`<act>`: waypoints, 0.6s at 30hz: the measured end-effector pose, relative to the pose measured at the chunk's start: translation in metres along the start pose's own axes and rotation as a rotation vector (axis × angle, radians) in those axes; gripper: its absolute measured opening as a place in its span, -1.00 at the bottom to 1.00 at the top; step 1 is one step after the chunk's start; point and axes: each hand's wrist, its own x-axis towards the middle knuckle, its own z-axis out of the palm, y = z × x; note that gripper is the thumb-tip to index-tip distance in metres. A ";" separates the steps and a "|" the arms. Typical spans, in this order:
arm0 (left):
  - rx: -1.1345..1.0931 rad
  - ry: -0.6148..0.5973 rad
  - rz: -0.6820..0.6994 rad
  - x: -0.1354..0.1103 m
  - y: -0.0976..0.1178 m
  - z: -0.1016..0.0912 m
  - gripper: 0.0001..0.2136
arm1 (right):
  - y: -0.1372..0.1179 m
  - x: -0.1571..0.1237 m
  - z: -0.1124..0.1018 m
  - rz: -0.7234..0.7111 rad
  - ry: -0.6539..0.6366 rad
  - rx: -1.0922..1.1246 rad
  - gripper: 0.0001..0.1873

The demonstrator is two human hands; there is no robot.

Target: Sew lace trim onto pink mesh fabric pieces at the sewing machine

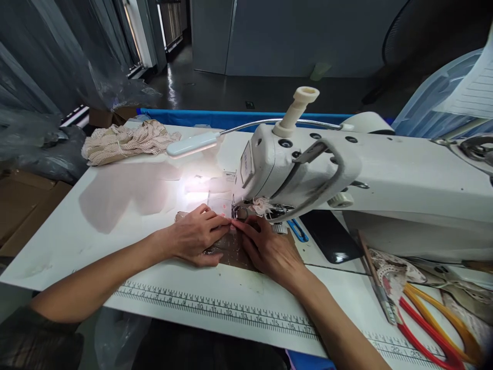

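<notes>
two hands (pixel 198 234) close together on one brown cloth (pixel 234 253), grip unclear, one sewing machine (pixel 393 177), one lamp (pixel 194 145), one phone (pixel 329 234)

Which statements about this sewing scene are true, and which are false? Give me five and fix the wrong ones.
1. The bare left hand and right hand touch the brown sheet of material. True.
2. The black rectangular phone lies right of the right hand. True.
3. Both hands wear gloves. False: both are bare.
4. The beige openwork fabric bundle lies at the white table's far left. True.
5. The phone rests on that bundle. False: they lie apart.
</notes>
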 end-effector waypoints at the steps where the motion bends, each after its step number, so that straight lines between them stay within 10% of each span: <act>1: 0.007 -0.005 -0.005 0.000 0.000 0.000 -0.52 | 0.000 -0.001 0.000 -0.006 0.000 0.014 -0.55; 18: 0.013 -0.082 -0.059 0.007 -0.011 0.000 -0.42 | 0.006 -0.003 0.010 -0.031 0.060 -0.011 -0.55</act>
